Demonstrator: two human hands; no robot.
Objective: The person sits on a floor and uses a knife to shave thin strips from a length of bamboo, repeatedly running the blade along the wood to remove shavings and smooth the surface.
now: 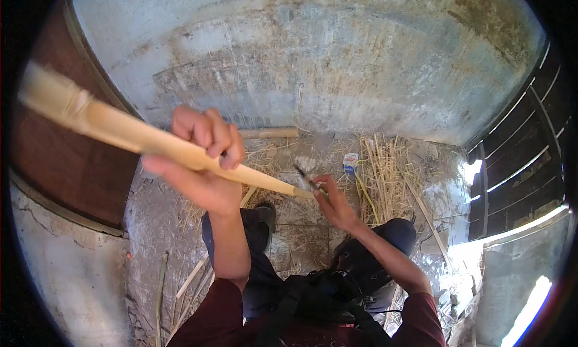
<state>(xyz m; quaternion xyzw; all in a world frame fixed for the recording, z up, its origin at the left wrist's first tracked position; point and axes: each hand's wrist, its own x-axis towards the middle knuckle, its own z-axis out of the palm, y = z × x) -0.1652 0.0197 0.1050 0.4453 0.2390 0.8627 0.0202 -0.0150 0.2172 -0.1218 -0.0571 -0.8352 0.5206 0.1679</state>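
A long piece of split bamboo (129, 132), pale with a node near its wide upper-left end, slants across the view and is blurred at that end. My left hand (212, 187) is closed round its middle, thumb below and fingers above. At the lower right end of the bamboo, my right hand (337, 207) grips a knife whose dark narrow blade (305, 176) points up and left. The right fingers are next to the bamboo's tip; whether they also touch it I cannot tell. Most of the knife's handle is hidden in the fist.
Thin bamboo strips and shavings (385, 178) litter the floor, with a small blue-and-white packet (350, 163) beside them. A bamboo length (268, 132) lies along the stained wall (337, 64). Sticks (161, 299) lie at lower left. Dark slats (518, 160) stand right, a brown panel (78, 166) left.
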